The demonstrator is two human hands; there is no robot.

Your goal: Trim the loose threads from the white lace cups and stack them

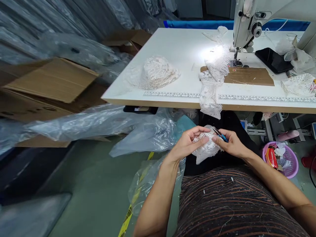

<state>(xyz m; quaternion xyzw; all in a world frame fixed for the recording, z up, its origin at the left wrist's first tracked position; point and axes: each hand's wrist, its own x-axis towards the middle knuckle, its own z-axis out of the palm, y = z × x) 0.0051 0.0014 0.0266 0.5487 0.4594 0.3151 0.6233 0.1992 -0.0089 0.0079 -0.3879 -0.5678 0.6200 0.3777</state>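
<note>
a striped shirt (232, 204) sits between bent arms (159, 194), left hand (188, 144) pinching white lace (206, 151), right hand (234, 144) gripping it and scissors (223, 137).

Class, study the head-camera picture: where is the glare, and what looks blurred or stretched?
Head view: glare washes out part of the lace strip and nearby table, left of the sewing machine; head view: the cardboard box at the left looks soft and stretched; head view: the left hand and right hand look fairly sharp.

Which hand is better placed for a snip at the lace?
Right, likely: the right hand holds blue-handled snips, tips near the white lace; the left hand pinches the lace, no tool visible.
</note>
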